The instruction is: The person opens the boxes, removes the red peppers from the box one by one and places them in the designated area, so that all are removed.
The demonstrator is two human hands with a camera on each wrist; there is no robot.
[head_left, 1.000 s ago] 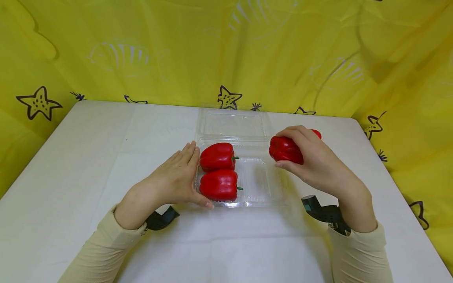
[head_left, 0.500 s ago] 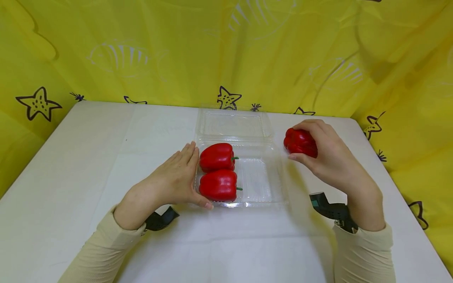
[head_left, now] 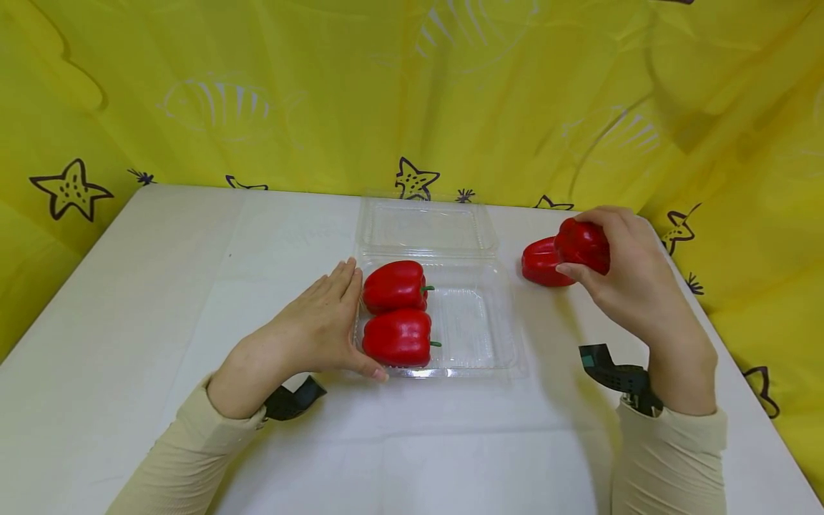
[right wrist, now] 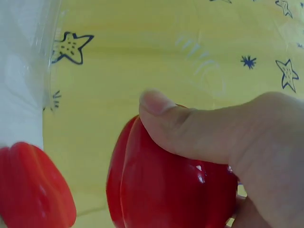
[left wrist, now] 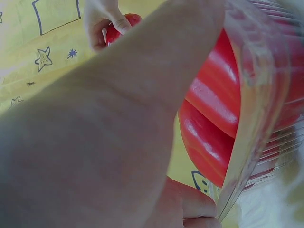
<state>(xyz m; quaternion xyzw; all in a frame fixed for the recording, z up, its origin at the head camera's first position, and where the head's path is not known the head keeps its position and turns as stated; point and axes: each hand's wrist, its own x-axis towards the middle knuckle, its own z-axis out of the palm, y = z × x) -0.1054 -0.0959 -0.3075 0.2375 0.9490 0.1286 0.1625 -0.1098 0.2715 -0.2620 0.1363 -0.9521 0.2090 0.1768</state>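
In the head view my right hand [head_left: 634, 275] grips a red bell pepper [head_left: 584, 245] between thumb and fingers. A second red bell pepper [head_left: 543, 262] lies on the table just left of it, partly covered by the held one. My left hand [head_left: 315, 325] touches the left side of a clear plastic clamshell container [head_left: 505, 315], fingers straight along its wall and thumb at its front edge. Inside the container's left half, two red bell peppers, a rear one [head_left: 394, 286] and a front one [head_left: 398, 337], lie side by side with green stems facing right.
The container's clear lid [head_left: 425, 225] lies folded back behind it. A white table [head_left: 290, 458] bears everything. Yellow patterned cloth [head_left: 335, 93] hangs along its back and sides.
My right hand has moved right, away from the container, with the bell pepper in its grip. The table's bell pepper, mostly hidden earlier, now shows beside it. My left hand stays put.
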